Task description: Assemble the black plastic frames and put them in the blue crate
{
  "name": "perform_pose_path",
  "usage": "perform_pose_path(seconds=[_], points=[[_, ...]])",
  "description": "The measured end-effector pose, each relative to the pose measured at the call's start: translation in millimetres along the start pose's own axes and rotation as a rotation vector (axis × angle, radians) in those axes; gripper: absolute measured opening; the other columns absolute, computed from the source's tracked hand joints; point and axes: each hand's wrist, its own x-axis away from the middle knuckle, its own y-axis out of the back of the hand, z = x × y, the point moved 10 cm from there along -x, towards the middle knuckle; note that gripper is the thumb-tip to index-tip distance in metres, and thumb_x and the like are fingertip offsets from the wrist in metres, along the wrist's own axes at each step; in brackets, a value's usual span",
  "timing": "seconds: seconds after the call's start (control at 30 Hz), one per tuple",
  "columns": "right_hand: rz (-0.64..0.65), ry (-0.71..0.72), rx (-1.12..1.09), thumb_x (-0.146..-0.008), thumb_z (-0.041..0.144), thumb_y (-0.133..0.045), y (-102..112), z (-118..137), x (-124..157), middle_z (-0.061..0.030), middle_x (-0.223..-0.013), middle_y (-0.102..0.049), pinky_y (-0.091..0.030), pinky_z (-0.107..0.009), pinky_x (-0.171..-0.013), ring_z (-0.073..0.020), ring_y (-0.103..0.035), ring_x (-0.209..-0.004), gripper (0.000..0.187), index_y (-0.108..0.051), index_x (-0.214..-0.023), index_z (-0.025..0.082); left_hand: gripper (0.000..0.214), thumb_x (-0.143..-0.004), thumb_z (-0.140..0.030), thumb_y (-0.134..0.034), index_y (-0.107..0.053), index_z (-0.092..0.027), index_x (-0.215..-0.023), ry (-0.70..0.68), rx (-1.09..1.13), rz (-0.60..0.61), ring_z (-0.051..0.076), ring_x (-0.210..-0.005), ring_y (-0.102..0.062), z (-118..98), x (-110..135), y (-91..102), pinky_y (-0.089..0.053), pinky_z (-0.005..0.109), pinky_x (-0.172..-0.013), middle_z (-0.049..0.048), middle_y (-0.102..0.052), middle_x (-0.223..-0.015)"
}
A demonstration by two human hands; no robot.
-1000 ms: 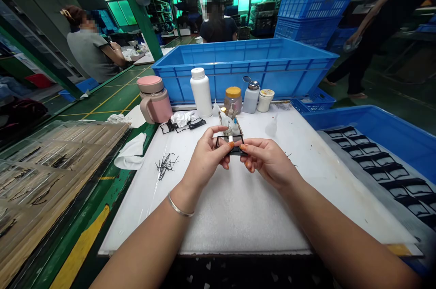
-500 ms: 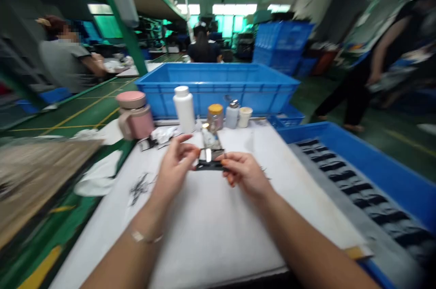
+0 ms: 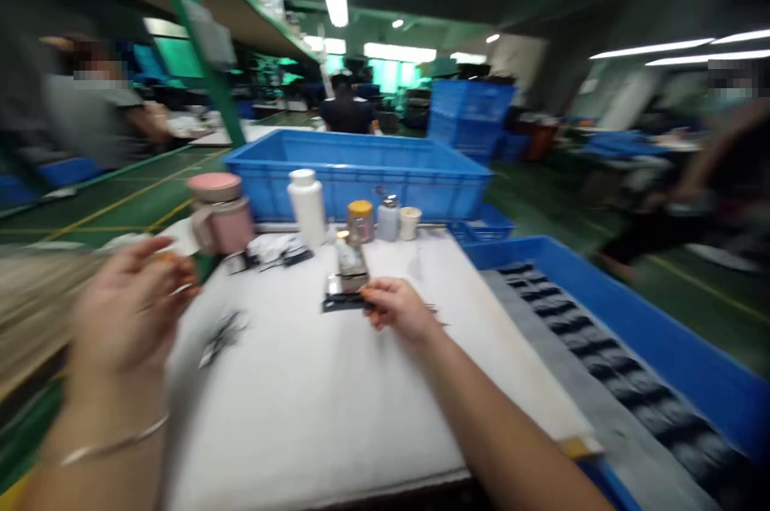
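Observation:
My right hand pinches the right end of a flat black rectangular piece with a shiny face, at the middle of the white work surface. Just behind that piece stands a small upright metallic item, too blurred to name. My left hand is raised over the left edge of the table, apart from the piece. Its fingers are curled together, and motion blur hides what they may hold. Below and to its right lies a loose pile of thin black strips.
A pink mug, white bottle, yellow-lidded jar and pump bottle line the back. Behind them is a blue crate. At right, another blue bin holds rows of black parts. A blurred person is at far right.
My left hand has let go of the black piece and swung out to the left. My right hand still grips its end. The whole view has shifted, and the person at right has moved.

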Motion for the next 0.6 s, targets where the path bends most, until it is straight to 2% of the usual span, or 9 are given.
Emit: perform_pose_path(seconds=[0.07, 0.13, 0.17, 0.23, 0.3, 0.43, 0.53, 0.6], points=[[0.053, -0.019, -0.013, -0.071, 0.036, -0.078, -8, -3, 2, 0.0021, -0.059, -0.061, -0.036, -0.013, -0.042, -0.0040, -0.051, -0.044, 0.027, -0.065, -0.079, 0.014, 0.036, -0.065, -0.034, -0.076, -0.062, -0.020, -0.096, 0.037, -0.107, 0.013, 0.009, -0.060, -0.055, -2, 11, 0.9, -0.046, 0.018, -0.051, -0.0030, -0.060, -0.071], [0.076, -0.019, 0.043, -0.075, 0.037, -0.076, -11, -4, 0, 0.0011, -0.062, -0.061, -0.037, -0.013, -0.044, -0.0041, -0.051, -0.046, 0.026, -0.066, -0.083, 0.014, 0.031, -0.064, -0.036, -0.076, -0.066, -0.015, -0.085, 0.052, -0.267, 0.046, 0.012, -0.061, -0.056, 0, 11, 7.4, -0.046, 0.022, -0.053, 0.0013, -0.062, -0.072], [0.083, -0.027, 0.080, -0.075, 0.037, -0.076, -12, -6, -2, 0.0005, -0.062, -0.061, -0.038, -0.014, -0.045, -0.0046, -0.051, -0.048, 0.026, -0.067, -0.083, 0.014, 0.028, -0.069, -0.039, -0.070, -0.067, -0.015, -0.084, 0.018, -0.461, 0.143, 0.013, -0.064, -0.056, 0, 11, 4.3, -0.045, 0.023, -0.055, 0.0027, -0.063, -0.074], [0.107, -0.045, 0.126, -0.076, 0.039, -0.076, -14, -9, -3, -0.0008, -0.065, -0.061, -0.039, -0.016, -0.046, -0.0058, -0.051, -0.050, 0.027, -0.068, -0.085, 0.015, 0.024, -0.076, -0.039, -0.062, -0.070, -0.016, -0.082, -0.056, -0.834, 0.250, 0.016, -0.070, -0.059, -1, 12, 3.6, -0.045, 0.025, -0.061, 0.0040, -0.067, -0.077], [0.118, -0.054, 0.144, -0.075, 0.040, -0.076, -16, -11, 0, -0.0018, -0.066, -0.061, -0.040, -0.018, -0.048, -0.0071, -0.051, -0.051, 0.028, -0.069, -0.086, 0.016, 0.018, -0.077, -0.034, -0.062, -0.073, -0.020, -0.078, -0.089, -1.031, 0.312, 0.018, -0.077, -0.060, 3, 14, -0.7, -0.043, 0.027, -0.069, 0.0034, -0.069, -0.081], [0.084, -0.044, 0.149, -0.075, 0.040, -0.076, -11, -9, 2, -0.0031, -0.068, -0.061, -0.041, -0.021, -0.048, -0.0086, -0.051, -0.052, 0.027, -0.069, -0.086, 0.017, 0.008, -0.072, -0.022, -0.066, -0.074, -0.023, -0.071, -0.070, -1.159, 0.399, 0.020, -0.080, -0.060, 24, 13, -22.3, -0.040, 0.029, -0.071, 0.0029, -0.071, -0.080], [0.071, -0.021, 0.136, -0.074, 0.040, -0.076, -9, -6, -2, -0.0026, -0.067, -0.061, -0.040, -0.020, -0.047, -0.0081, -0.051, -0.051, 0.027, -0.068, -0.085, 0.016, 0.003, -0.068, -0.021, -0.072, -0.072, -0.020, -0.065, -0.019, -1.214, 0.415, 0.021, -0.075, -0.060, 43, 8, -29.7, -0.039, 0.029, -0.068, 0.0049, -0.069, -0.072], [0.080, -0.016, 0.121, -0.073, 0.040, -0.076, -11, -4, -3, -0.0008, -0.065, -0.061, -0.039, -0.017, -0.046, -0.0063, -0.051, -0.049, 0.028, -0.067, -0.082, 0.015, 0.012, -0.064, -0.024, -0.078, -0.068, -0.019, -0.059, 0.019, -1.201, 0.415, 0.019, -0.067, -0.059, 49, 11, -31.7, -0.039, 0.028, -0.065, 0.0046, -0.065, -0.063]])
